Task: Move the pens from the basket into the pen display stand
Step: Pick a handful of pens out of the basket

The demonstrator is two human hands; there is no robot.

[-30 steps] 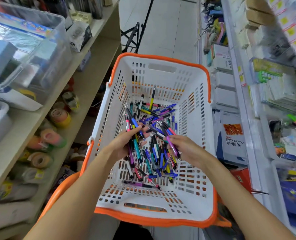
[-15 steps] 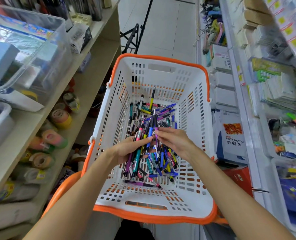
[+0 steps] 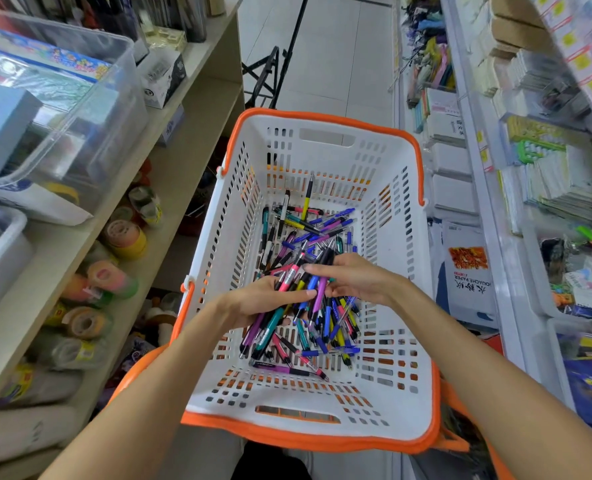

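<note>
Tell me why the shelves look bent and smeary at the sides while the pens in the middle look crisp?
Head view: the wide-angle lens bows the shelf edges outward; the clear storage bin at the left and the stationery packs at the right are blurred, while the basket, the pens and both hands, left hand and right hand, stay sharp. Lighting is even, with no hard shadows.

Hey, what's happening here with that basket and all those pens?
A person is standing in a shop aisle over a white basket with an orange rim. The left hand grips a bundle of pens, and the right hand pinches the bundle from the other side. Many loose pens lie on the basket floor. No pen display stand can be made out.
</note>
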